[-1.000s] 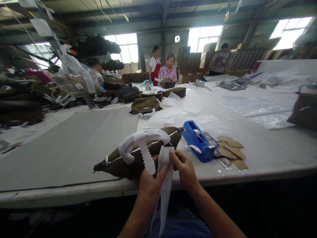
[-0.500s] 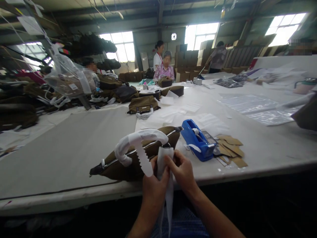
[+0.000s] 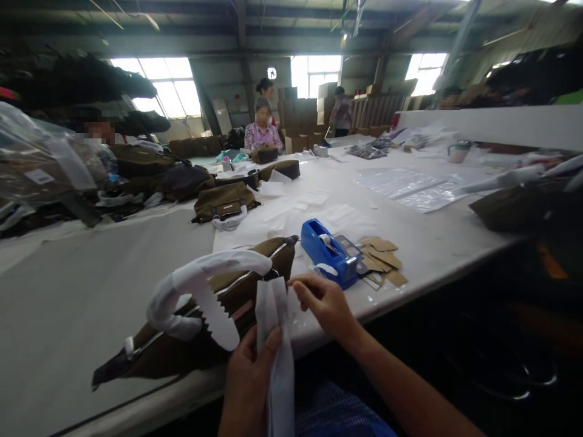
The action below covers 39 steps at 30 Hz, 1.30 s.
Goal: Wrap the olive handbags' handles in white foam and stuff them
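Observation:
An olive-brown zippered bag (image 3: 182, 352) lies along the table's front edge. Its arched handle (image 3: 218, 262) is covered in white wrapping, and a white serrated-edged strip (image 3: 217, 315) hangs beside it. From a metal ring at the bag's right end, a long strip of white wrapping (image 3: 274, 315) runs down past the table edge; what it encloses is hidden. My left hand (image 3: 249, 373) grips this wrapping, thumb across its front. Just right of the wrapping's top, my right hand (image 3: 325, 303) has its fingers curled in a pinch; anything between them is too small to make out.
A blue tape dispenser (image 3: 330, 255) stands right of the bag, next to brown cardboard pieces (image 3: 385, 261). Another olive bag (image 3: 223, 203) lies farther back near white sheets (image 3: 296, 212). Clear plastic bags (image 3: 410, 185) lie to the right. A person (image 3: 262, 130) works across the table.
My right hand has come off the white wrapping and moved to its right. My left hand has slid lower on it. The view has turned right, shifting everything leftward.

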Available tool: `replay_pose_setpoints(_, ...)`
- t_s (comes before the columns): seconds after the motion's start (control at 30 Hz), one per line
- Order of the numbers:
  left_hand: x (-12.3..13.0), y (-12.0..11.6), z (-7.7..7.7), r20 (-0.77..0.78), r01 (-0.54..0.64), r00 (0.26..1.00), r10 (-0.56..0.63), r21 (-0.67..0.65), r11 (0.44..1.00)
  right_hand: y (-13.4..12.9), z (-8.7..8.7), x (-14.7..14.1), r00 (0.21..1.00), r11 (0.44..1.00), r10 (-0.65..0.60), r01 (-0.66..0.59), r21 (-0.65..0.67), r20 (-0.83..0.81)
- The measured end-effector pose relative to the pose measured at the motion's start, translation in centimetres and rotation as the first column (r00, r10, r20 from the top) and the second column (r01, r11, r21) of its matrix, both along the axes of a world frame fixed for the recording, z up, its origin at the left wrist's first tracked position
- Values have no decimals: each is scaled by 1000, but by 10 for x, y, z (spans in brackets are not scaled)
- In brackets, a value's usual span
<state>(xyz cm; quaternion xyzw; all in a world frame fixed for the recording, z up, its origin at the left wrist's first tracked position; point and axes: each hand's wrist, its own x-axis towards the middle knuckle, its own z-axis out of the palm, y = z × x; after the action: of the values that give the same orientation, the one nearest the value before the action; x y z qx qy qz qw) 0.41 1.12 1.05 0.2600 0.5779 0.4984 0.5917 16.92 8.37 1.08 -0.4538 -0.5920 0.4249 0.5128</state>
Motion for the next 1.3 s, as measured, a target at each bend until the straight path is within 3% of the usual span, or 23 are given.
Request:
replay_pose_setpoints(0.03,-1,2,0,-13,-4,1000,4,-1,1000,5,3,19,989,989,-123,115,91,86)
replay_pose_setpoints(0.1,-3,4,-1,-21,-2,1000,2,3,1000,20,6,59,884,906,-403,348,242,236)
replay_pose_setpoints(0.13,-4,4,-1,-19,2,1000,-2,6,1000,29,7,78,829,873,-481,425,240,286)
replay_pose_setpoints(0.2,-5,5,-4,-13,7,1000,-7,15,1000,48,3,107,808,877,-478,457,147,343)
replay_pose_setpoints(0.27,-5,6,-6,-16,7,1000,-6,20,1000,62,-3,122,849,912,-395,407,44,351)
replay_pose_setpoints(0.4,-7,7,-11,-24,4,1000,-4,20,1000,69,-9,119,924,945,-292,318,-73,245)
replay_pose_setpoints(0.7,-6,8,-4,17,5,1000,-5,-3,1000,31,14,116,904,906,-421,416,-81,-70)
replay_pose_setpoints(0.77,-6,8,-4,21,-2,1000,2,2,1000,19,6,121,905,899,-416,395,-188,-87)
replay_pose_setpoints(0.87,-6,9,-6,8,-3,1000,3,-6,1000,8,-22,128,910,878,-413,390,-278,-27)
replay_pose_setpoints(1.0,-5,9,-8,5,-3,1000,3,-18,1000,13,-59,130,889,867,-451,457,-199,79)
replay_pose_setpoints(1.1,-6,9,-7,-9,-12,1000,12,-14,1000,13,-71,131,855,846,-499,516,-133,141)
replay_pose_setpoints(1.2,-7,9,-5,-20,6,1000,-7,-15,1000,-1,-67,132,825,836,-530,547,-44,195)
replay_pose_setpoints(1.3,-8,10,-3,-35,47,998,-47,-11,999,-21,-48,127,812,868,-497,460,188,306)
